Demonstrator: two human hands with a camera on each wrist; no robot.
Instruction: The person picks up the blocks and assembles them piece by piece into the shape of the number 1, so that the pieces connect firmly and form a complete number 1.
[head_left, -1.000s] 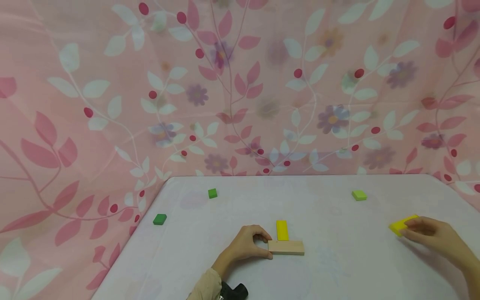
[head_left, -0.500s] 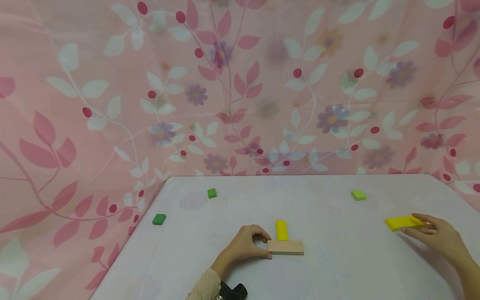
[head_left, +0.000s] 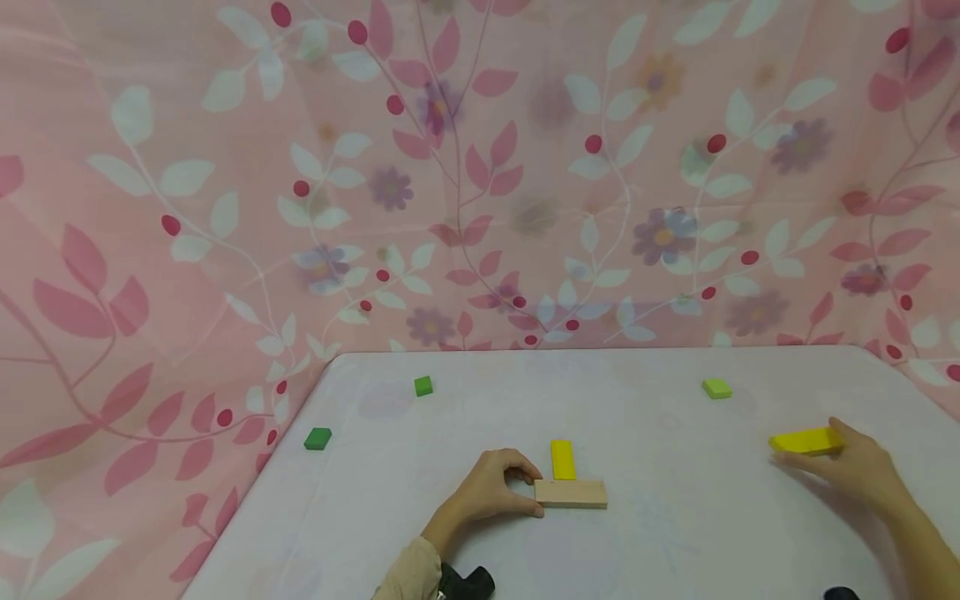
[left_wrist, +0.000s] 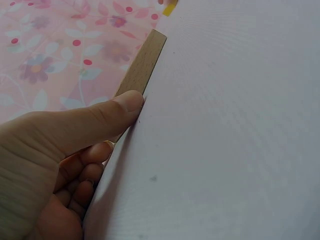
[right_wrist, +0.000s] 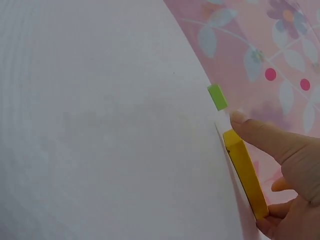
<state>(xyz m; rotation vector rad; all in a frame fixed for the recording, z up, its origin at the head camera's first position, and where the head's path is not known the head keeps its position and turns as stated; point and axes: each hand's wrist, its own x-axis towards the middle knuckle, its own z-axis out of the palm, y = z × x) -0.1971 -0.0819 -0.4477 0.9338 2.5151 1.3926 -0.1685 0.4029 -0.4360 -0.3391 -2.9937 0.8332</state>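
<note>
My left hand [head_left: 491, 485] pinches the left end of a plain wooden block [head_left: 573, 493] between thumb and fingers. In the left wrist view the thumb lies over that wooden block [left_wrist: 142, 65]. Directly behind it, a yellow block [head_left: 562, 460] lies lengthwise away from me, against or very near its back edge. At the right, my right hand [head_left: 862, 471] spans a second yellow block [head_left: 806, 442]. The right wrist view has fingers at one end of this yellow block [right_wrist: 247, 175] and the thumb beside the other; whether the thumb touches it, I cannot tell.
A light green block [head_left: 717, 388] sits at the back right of the white-covered table [head_left: 675, 533]. Two green blocks, one small [head_left: 423, 386] and one darker [head_left: 318, 438], lie toward the left. A pink floral curtain [head_left: 480, 183] hangs behind the table.
The right hand's yellow block has turned from slanted to nearly sideways and shifted slightly left. The right thumb has slid along to its left end. The left hand and wooden block stay put.
</note>
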